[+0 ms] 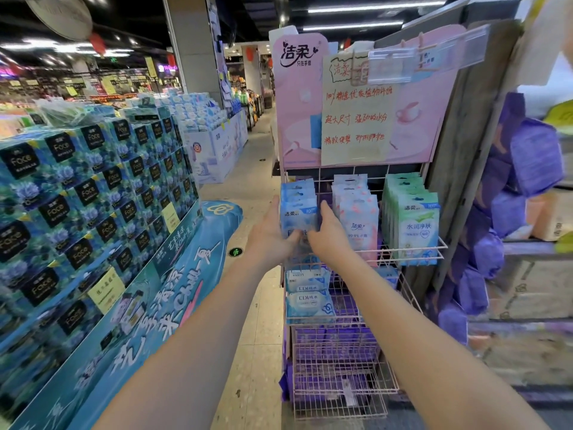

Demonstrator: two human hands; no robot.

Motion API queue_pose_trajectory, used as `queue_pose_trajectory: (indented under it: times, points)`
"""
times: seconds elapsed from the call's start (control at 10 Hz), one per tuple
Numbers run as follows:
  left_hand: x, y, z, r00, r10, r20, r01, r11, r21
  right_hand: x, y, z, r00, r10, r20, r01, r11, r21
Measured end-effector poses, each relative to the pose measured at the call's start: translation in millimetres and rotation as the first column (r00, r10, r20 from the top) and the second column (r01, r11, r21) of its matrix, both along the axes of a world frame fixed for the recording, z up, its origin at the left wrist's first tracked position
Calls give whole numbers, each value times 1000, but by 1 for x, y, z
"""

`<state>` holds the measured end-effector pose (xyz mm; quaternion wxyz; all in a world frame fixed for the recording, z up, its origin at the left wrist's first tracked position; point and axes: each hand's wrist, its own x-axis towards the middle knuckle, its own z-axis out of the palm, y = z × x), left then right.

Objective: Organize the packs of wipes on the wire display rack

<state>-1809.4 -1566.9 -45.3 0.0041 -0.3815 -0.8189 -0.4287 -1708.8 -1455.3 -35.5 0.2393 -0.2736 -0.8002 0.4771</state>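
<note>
Left hand [273, 235] and right hand [328, 235] clamp the blue wipes packs [298, 211] from 9 and 3 o'clock, thumbs across the front. Wire rack [341, 408]: bottom baskets hold purple packs [335, 342], middle basket holds EDI packs [307, 294]. Top row, toward 3 o'clock: pink packs [361, 218], then green packs [417, 220].

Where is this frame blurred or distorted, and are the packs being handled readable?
Head view: wide-angle distortion bows the edges; motion blur smears the purple packs and cardboard boxes at right; ceiling strip lights glare. The blue wipes packs between left hand and right hand read fairly clearly.
</note>
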Motion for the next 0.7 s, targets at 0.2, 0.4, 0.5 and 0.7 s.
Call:
queue_pose_trajectory:
  times: [0.2, 0.4, 0.5, 0.7]
  points:
    - [24, -13, 12, 971, 89, -220, -124, 981, -149, 28, -4, 12, 994, 106, 8, -106, 973, 206]
    - [76, -18, 29, 915, 128, -383, -245, 930, -273, 74, 0, 30, 979, 73, 191, -156, 871, 467]
    - [102, -14, 38, 869, 149, -472, -329, 887, -325, 103, 10, 35, 973, 51, 227, -167, 834, 525]
    - [170, 0, 55, 802, 145, -580, -427, 817, -387, 170, 29, 43, 957, -24, 291, -165, 778, 606]
